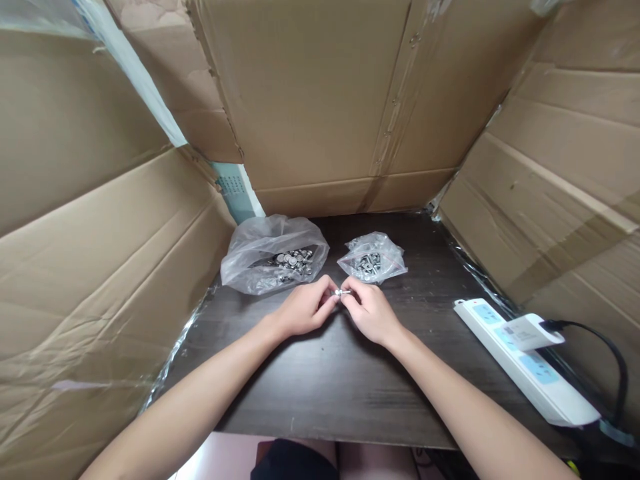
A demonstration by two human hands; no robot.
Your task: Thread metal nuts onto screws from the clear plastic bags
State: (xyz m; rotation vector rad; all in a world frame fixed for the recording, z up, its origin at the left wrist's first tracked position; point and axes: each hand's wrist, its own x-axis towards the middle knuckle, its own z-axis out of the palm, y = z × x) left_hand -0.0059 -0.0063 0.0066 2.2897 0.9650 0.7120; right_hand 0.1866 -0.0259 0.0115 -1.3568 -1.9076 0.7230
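Observation:
My left hand [303, 309] and my right hand [369, 311] meet over the middle of the dark wooden table [320, 400]. Between their fingertips they pinch one small metal bolt-like piece [341, 292], each hand gripping one end. Just behind the left hand lies a clear plastic bag [273, 253] holding several flat round metal parts. Behind the right hand sits a smaller clear zip bag [373, 257] with several small dark metal fasteners. Both bags rest on the table.
Cardboard walls [325, 100] close in the table at the left, back and right. A white power strip [525, 360] with a white plug and a black cable [607, 350] lies along the right edge. My knees show under the front edge.

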